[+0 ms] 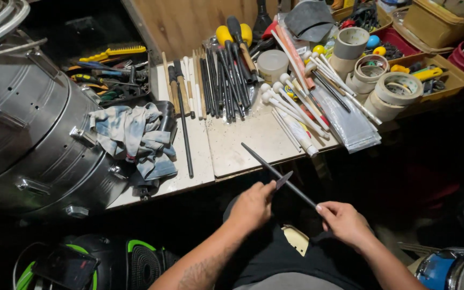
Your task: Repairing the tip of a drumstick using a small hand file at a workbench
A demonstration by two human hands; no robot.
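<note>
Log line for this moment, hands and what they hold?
left hand: pinching small dark strip against rod | right hand: gripping thin dark rod at lower end | rod tip over workbench edge

Two hands working a thin dark rod above a cluttered table.
The right hand grips the rod near its lower end; the left hand pinches a small dark strip against it. Beyond lie mallets, tape rolls, a rag and a metal drum shell on the table.
</note>
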